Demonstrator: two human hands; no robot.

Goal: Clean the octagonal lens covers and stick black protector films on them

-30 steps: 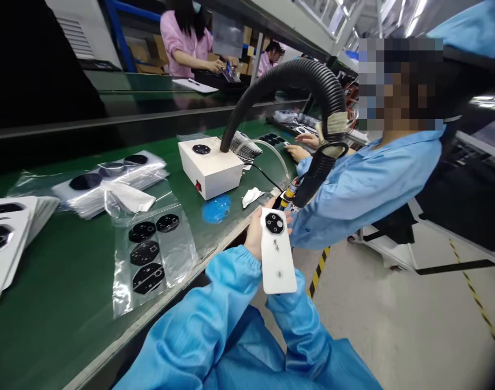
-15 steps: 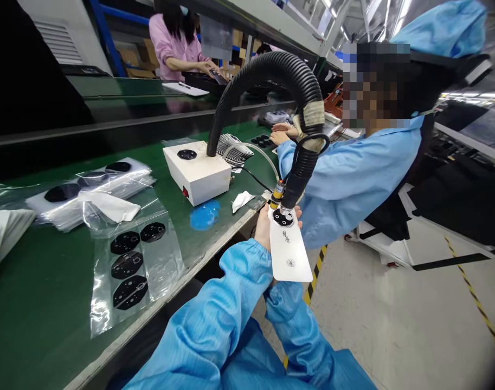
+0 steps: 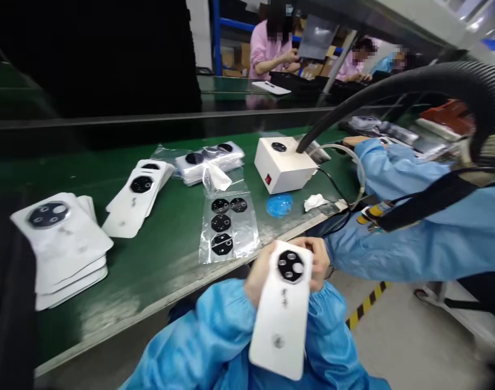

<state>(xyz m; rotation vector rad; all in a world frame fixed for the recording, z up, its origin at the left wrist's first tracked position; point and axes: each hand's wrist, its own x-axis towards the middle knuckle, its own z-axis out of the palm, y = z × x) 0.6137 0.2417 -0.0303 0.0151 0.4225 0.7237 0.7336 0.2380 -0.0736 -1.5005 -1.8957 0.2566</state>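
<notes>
A white phone back cover with a dark round camera plate at its top is held low in front of me, beyond the bench edge. My left hand grips its left side; its fingertips are hidden behind the cover. My right hand is closed on the upper right edge with bent fingers. Close by on the bench lies a clear plastic sheet bearing several black camera plates. The flexible black hose, with a yellow-banded fitting at its end, hangs right of my hands, apart from them.
A white box with a red switch stands on the green bench, near a blue disc and crumpled white tissue. Stacked white covers lie left. A co-worker's blue sleeve is close on the right; people sit across the bench.
My view has swung left. The white cover has come away from the hose's end fitting, down and toward me, and the fitting now hangs free at the right.
</notes>
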